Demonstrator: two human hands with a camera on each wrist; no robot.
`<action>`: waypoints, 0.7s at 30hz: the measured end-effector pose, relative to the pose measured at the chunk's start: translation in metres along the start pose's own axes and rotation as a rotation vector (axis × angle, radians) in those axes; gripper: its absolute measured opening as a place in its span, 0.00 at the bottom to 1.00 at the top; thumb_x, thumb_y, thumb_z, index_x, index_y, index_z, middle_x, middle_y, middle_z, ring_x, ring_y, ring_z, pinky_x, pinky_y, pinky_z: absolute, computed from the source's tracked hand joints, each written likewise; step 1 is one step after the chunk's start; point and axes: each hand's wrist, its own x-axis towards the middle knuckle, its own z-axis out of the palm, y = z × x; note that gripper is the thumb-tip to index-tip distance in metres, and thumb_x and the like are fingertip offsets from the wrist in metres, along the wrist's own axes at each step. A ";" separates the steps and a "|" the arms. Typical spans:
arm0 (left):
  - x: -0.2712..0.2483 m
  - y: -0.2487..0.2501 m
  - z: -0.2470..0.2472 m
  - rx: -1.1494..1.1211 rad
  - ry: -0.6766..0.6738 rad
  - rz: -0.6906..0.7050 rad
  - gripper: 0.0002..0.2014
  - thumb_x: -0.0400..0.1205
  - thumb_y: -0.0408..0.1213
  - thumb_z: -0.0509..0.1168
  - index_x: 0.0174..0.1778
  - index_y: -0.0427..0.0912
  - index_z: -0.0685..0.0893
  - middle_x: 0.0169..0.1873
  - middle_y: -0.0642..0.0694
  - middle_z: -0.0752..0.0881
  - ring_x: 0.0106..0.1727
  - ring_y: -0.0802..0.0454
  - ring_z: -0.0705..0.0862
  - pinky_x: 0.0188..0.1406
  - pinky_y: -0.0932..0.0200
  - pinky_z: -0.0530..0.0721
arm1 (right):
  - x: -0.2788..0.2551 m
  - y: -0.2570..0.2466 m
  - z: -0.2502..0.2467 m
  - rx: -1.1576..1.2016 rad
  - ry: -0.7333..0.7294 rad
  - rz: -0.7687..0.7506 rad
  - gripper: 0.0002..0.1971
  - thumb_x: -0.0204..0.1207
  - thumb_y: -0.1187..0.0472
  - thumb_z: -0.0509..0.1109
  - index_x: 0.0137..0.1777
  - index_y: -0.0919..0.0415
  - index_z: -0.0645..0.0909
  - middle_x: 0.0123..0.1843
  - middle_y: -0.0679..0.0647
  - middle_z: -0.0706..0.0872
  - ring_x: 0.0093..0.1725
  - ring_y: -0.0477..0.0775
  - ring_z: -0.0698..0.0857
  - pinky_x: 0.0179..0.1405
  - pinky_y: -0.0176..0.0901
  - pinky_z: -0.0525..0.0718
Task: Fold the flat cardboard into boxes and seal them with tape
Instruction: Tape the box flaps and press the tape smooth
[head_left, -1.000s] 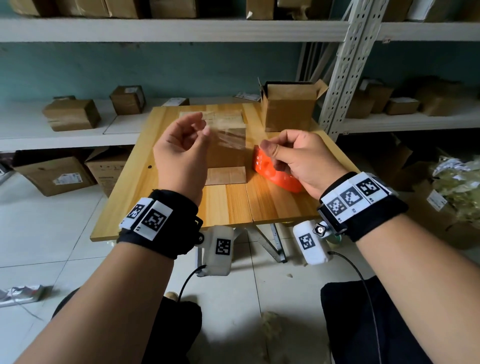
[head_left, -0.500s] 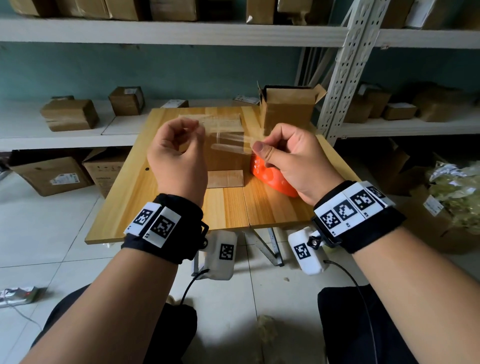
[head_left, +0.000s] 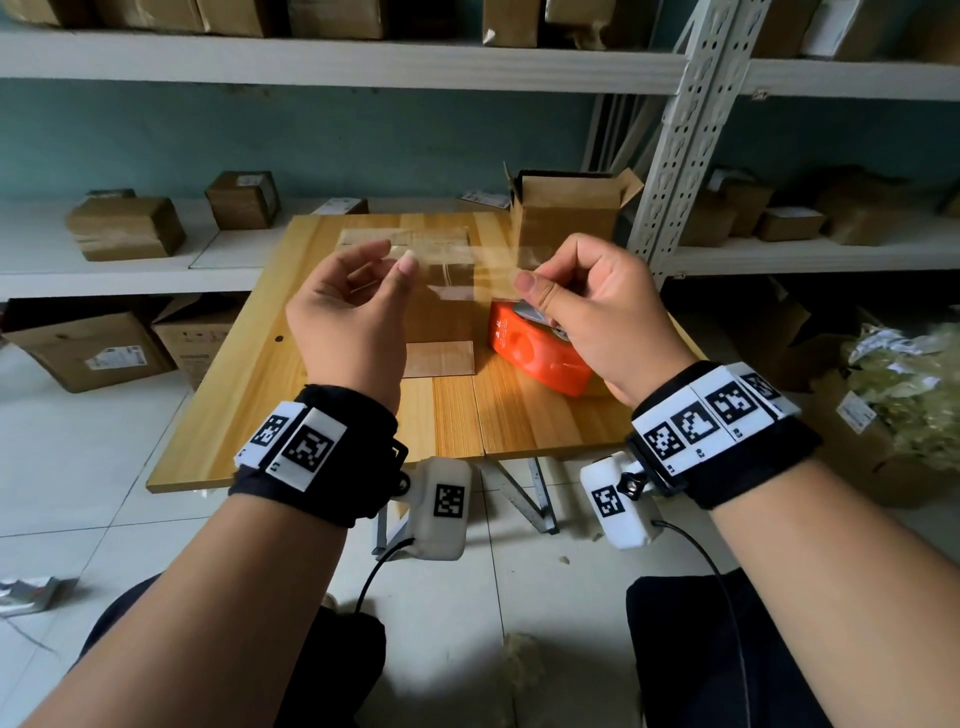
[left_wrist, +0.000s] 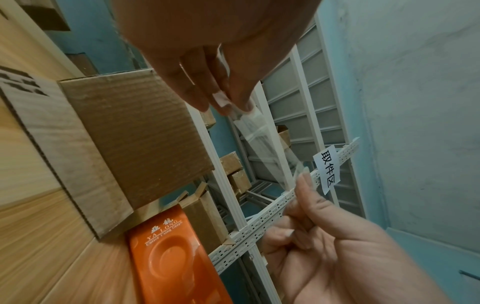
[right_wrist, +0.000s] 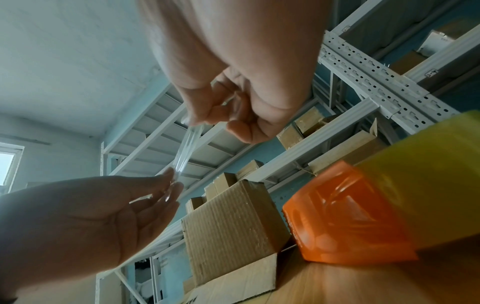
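Observation:
A clear tape strip (head_left: 467, 260) stretches in the air between my hands, above the table. My left hand (head_left: 402, 262) pinches its left end and my right hand (head_left: 530, 280) pinches its right end. The left wrist view shows the tape strip (left_wrist: 265, 144) running from my left fingertips (left_wrist: 228, 102) to the right hand (left_wrist: 311, 226). Under the strip a folded brown cardboard box (head_left: 436, 306) stands on the wooden table (head_left: 249, 374), one flap lying flat toward me. The orange tape dispenser (head_left: 535, 353) lies on the table below my right hand, untouched.
An open cardboard box (head_left: 566, 218) stands at the table's far right corner, against a white shelf post (head_left: 670, 156). Shelves with small boxes run behind and to both sides. More cartons (head_left: 88, 348) sit on the floor to the left.
My right hand let go of the dispenser and rose. Both hands lifted and drew apart, so the tape strip now hangs free between them, higher above the box.

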 end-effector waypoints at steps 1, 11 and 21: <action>0.000 -0.001 0.000 0.004 -0.003 -0.007 0.09 0.78 0.39 0.82 0.52 0.51 0.92 0.44 0.47 0.92 0.48 0.47 0.91 0.54 0.49 0.92 | 0.000 0.000 -0.001 -0.014 0.003 -0.010 0.12 0.79 0.52 0.82 0.46 0.59 0.86 0.43 0.50 0.89 0.51 0.56 0.89 0.61 0.65 0.90; 0.000 -0.005 0.004 0.056 -0.009 -0.047 0.11 0.77 0.38 0.83 0.53 0.46 0.93 0.44 0.50 0.93 0.46 0.59 0.91 0.48 0.64 0.88 | 0.000 0.010 -0.005 -0.066 0.031 -0.012 0.10 0.80 0.49 0.81 0.47 0.54 0.86 0.45 0.47 0.90 0.52 0.49 0.90 0.60 0.61 0.91; 0.025 -0.010 0.003 0.068 0.092 -0.101 0.08 0.79 0.36 0.81 0.52 0.45 0.92 0.48 0.42 0.94 0.48 0.52 0.92 0.48 0.61 0.90 | 0.033 0.023 0.015 0.109 -0.007 0.090 0.09 0.78 0.56 0.82 0.47 0.60 0.88 0.41 0.47 0.91 0.47 0.46 0.90 0.53 0.41 0.90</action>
